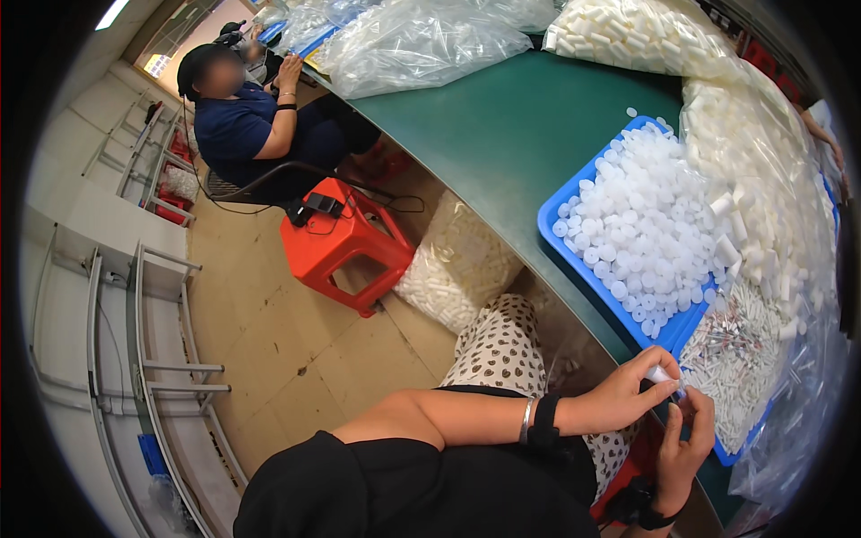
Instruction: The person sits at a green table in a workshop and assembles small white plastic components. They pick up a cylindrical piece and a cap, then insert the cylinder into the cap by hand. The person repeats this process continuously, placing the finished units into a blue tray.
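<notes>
My left hand (pixel 622 392) is closed around a small white cylindrical piece (pixel 659 374), held between thumb and fingers at the table's edge. Right below it, my right hand (pixel 687 441) curls its fingers toward the same piece. Its fingertips meet near the piece's lower end, where a bluish bit shows; whether they grip a separate part is hidden. Beside both hands lies a blue tray (pixel 599 296) heaped with translucent white round caps (pixel 646 224). A second blue tray (pixel 728 459) carries many thin white sticks (pixel 731 368), some with reddish parts.
Large clear bags of white cylinders (pixel 744 117) bulge along the green table's (pixel 484 125) right side. More plastic bags (pixel 421 45) lie at the far end. On the floor stand a red stool (pixel 327 242) and a filled bag (pixel 462 260). A co-worker (pixel 242 121) sits at the left.
</notes>
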`<state>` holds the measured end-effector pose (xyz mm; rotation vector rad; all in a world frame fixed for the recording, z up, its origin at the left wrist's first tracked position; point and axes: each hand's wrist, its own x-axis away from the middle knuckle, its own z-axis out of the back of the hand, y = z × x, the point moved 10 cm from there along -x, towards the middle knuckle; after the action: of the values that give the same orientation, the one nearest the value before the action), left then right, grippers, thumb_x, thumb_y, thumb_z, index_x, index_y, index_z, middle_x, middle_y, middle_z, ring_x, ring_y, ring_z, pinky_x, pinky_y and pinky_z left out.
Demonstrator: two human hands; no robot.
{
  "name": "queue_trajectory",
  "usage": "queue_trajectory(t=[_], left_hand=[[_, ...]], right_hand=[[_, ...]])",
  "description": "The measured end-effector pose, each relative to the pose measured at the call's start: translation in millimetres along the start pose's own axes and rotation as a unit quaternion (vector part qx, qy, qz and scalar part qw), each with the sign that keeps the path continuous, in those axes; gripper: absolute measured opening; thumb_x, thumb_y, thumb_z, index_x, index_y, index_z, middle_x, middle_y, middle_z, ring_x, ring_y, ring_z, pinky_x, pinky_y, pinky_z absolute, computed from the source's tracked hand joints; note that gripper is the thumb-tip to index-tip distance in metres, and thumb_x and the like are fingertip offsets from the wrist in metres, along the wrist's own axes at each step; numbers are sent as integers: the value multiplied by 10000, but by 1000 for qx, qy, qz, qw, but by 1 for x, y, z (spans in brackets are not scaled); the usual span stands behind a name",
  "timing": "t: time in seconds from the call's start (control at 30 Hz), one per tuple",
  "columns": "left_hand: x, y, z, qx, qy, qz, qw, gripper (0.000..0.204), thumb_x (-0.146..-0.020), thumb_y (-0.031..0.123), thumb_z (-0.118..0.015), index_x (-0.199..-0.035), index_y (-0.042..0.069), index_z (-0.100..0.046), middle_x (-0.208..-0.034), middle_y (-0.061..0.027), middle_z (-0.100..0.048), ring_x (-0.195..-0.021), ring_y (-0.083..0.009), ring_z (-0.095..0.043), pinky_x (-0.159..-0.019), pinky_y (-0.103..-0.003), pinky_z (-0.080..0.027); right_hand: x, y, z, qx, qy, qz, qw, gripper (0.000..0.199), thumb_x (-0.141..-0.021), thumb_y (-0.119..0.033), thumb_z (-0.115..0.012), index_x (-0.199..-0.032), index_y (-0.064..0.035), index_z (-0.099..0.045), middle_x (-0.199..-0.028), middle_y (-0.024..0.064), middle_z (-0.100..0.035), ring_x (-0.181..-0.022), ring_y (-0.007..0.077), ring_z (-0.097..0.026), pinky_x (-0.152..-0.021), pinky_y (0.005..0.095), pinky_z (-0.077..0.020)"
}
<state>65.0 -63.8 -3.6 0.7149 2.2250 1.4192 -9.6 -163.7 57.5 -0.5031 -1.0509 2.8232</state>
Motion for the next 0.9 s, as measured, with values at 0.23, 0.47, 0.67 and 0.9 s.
queue_trajectory(t=[0.23,0.47,0.67,0.9], left_hand=[[1,-8,1,7,-12,37,999,167,-1004,167,-569,-1126,61,-526,-983,14,-539,-878,-37,-498,-752,-210,-434],[-4,-13,8,46,18,77,996,146,-971,90,-611,-1111,58,-583,-951,36,-584,-860,-18,-536,-750,-190,-468],[4,-29,0,253,4,193,948,199,-1001,188,-583,-1123,32,-556,-1014,-40,-603,-881,-94,-561,-830,-248,-479],[3,-30,4,201,-3,185,962,205,-1007,211,-578,-1107,35,-546,-1008,-31,-582,-869,-80,-539,-807,-235,-465]], right_hand=[[0,-6,2,2,-19,16,1000,222,-899,13,-604,-1119,29,-577,-987,119,-584,-838,216,-566,-718,303,-463],[-11,-6,2,-1,2,19,1000,274,-812,33,-696,-1073,4,-616,-898,144,-603,-739,270,-589,-637,335,-472],[-2,19,0,-152,0,-71,986,265,-843,-7,-715,-1089,8,-617,-886,69,-605,-700,124,-564,-625,265,-468],[-4,15,-7,-152,-44,-65,985,240,-877,-15,-684,-1103,24,-614,-910,85,-614,-744,137,-606,-647,249,-485]])
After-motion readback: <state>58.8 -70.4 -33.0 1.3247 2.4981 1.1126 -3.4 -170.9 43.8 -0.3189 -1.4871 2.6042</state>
